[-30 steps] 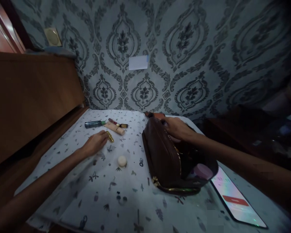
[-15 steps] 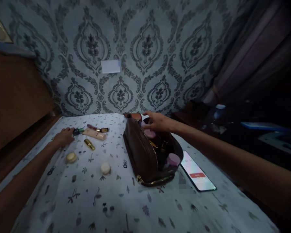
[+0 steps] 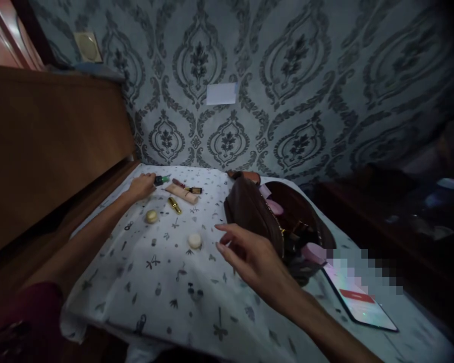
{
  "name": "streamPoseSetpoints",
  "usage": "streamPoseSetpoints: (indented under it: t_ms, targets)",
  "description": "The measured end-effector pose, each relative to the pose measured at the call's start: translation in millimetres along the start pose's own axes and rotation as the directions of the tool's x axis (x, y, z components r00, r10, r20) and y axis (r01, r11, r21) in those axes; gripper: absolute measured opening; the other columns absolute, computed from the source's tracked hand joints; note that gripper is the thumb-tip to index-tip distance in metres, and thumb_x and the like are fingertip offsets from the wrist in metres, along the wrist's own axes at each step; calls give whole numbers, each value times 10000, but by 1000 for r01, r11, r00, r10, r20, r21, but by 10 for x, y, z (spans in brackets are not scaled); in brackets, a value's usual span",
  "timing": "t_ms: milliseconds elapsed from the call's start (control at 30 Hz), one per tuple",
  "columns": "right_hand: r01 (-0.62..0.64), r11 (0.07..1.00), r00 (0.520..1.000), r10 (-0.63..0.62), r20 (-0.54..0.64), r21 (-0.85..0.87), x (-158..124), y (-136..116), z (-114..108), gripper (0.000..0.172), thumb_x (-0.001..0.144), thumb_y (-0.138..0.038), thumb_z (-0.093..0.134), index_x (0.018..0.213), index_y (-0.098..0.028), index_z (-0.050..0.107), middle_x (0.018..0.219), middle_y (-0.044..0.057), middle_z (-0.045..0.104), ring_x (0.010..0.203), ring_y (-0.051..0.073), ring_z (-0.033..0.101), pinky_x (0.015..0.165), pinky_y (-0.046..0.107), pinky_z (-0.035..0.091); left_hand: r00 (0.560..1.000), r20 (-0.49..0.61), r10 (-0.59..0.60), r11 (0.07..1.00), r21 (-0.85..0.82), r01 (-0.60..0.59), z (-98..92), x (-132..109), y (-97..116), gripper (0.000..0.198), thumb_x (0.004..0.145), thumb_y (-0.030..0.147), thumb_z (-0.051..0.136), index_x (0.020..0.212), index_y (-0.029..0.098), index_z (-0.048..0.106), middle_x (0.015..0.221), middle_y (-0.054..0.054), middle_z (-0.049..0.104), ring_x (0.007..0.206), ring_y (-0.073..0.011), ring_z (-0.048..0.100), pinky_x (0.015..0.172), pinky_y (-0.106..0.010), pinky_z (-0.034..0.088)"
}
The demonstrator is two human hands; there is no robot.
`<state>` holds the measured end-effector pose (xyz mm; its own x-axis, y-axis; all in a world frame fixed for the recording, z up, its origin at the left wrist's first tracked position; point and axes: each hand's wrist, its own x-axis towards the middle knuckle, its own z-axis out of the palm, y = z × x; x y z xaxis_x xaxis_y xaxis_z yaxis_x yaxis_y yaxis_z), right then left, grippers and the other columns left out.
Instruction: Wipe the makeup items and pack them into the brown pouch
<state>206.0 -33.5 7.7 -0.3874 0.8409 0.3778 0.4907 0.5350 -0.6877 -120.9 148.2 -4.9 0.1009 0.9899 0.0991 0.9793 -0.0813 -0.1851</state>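
On the left of the cloth, my left hand [image 3: 143, 186] has its fingers closed at the dark end of a small dark-and-green bottle [image 3: 162, 180]. My right hand [image 3: 249, 254] is in the air with fingers apart, holding nothing, between a small round white container [image 3: 194, 240] and a brown makeup bag [image 3: 245, 204]. The bag stands unzipped; pink items [image 3: 275, 206] show inside, and part of its front is behind my right hand. Beside the bottle lie a beige tube [image 3: 182, 193], a dark red slim tube [image 3: 178, 182], a black-and-gold cosmetic [image 3: 193, 190] and a gold lipstick tube [image 3: 174, 205].
A round gold container [image 3: 151, 216] rests on the printed cloth [image 3: 136, 297] near my left forearm. Right of the bag lies a phone [image 3: 363, 302] with its screen lit. A wooden panel [image 3: 53, 146] borders the left side, and a patterned wall [image 3: 249, 136] stands behind.
My right hand has come out of the bag and moved toward me and left, over the cloth. The camera view has turned to the right-tilted side; my left hand stays by the bottle.
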Motion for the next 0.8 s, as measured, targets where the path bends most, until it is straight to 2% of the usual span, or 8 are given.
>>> streamPoseSetpoints:
  t_ms: [100, 200, 267, 333, 433, 633, 733, 800]
  targets:
    - [-186, 952, 982, 175, 68, 242, 156, 182, 373, 474, 923, -442, 508, 1280, -133, 546, 982, 107, 683, 712, 172, 673, 538, 268, 498, 976, -29, 217, 976, -16, -218, -260, -386, 198, 277, 934, 272, 578, 1188, 171, 533, 1228, -121, 609, 1173, -273, 547, 907, -378, 500]
    - [-328, 857, 943, 318, 92, 398, 332, 345, 690, 526, 909, -461, 509, 1317, -129, 498, 970, 96, 655, 680, 157, 657, 510, 248, 490, 913, -13, 409, 912, -35, -409, -356, -827, 492, 252, 908, 234, 596, 1148, 224, 520, 1188, -70, 613, 1133, -247, 543, 844, -334, 495]
    - [-296, 874, 954, 287, 82, 386, 363, 419, 860, 443, 922, -461, 485, 1235, -158, 563, 864, 50, 644, 664, 151, 636, 513, 235, 472, 818, -34, 574, 818, -23, -574, -321, -1094, 664, 197, 915, 189, 555, 1107, 194, 514, 1132, -95, 610, 1077, -257, 546, 784, -337, 495]
    - [-234, 906, 972, 216, 89, 353, 309, 456, 982, 363, 935, -464, 457, 1055, -175, 642, 785, 29, 634, 681, 154, 613, 554, 241, 473, 762, -40, 646, 762, -19, -647, -237, -1316, 774, 218, 903, 102, 510, 1105, 181, 504, 1093, -99, 608, 1037, -250, 545, 757, -328, 489]
    - [-202, 919, 978, 173, 116, 338, 129, 467, 1084, 330, 925, -455, 481, 904, -180, 662, 809, 37, 659, 758, 172, 601, 659, 272, 491, 762, 4, 648, 759, -80, -646, -91, -1567, 823, 318, 886, 40, 485, 1170, 181, 489, 1082, -87, 612, 1021, -235, 555, 734, -304, 489]
    - [-266, 890, 957, 196, 214, 371, -147, 565, 1191, 425, 865, -444, 602, 1191, -171, 615, 802, 12, 609, 722, 153, 576, 681, 280, 475, 771, -11, 637, 742, -265, -616, 102, -1798, 712, 372, 919, 66, 459, 1261, 206, 490, 1179, -78, 608, 1103, -221, 565, 749, -277, 511]
    - [-300, 831, 942, 181, 281, 469, -170, 634, 1190, 548, 784, -399, 689, 1272, -189, 555, 939, 32, 620, 783, 148, 597, 709, 282, 499, 770, -103, 630, 644, -485, -592, 172, -1752, 590, 375, 943, 142, 495, 1308, 228, 489, 1230, -75, 618, 1132, -201, 584, 889, -298, 514]
    - [-291, 854, 943, 181, 277, 431, -160, 627, 1153, 547, 773, -400, 707, 1260, -199, 559, 994, 49, 637, 800, 153, 603, 712, 286, 499, 797, -144, 587, 558, -641, -527, 209, -1685, 497, 331, 962, 241, 513, 1292, 222, 520, 1230, -76, 641, 1120, -196, 611, 953, -317, 499]
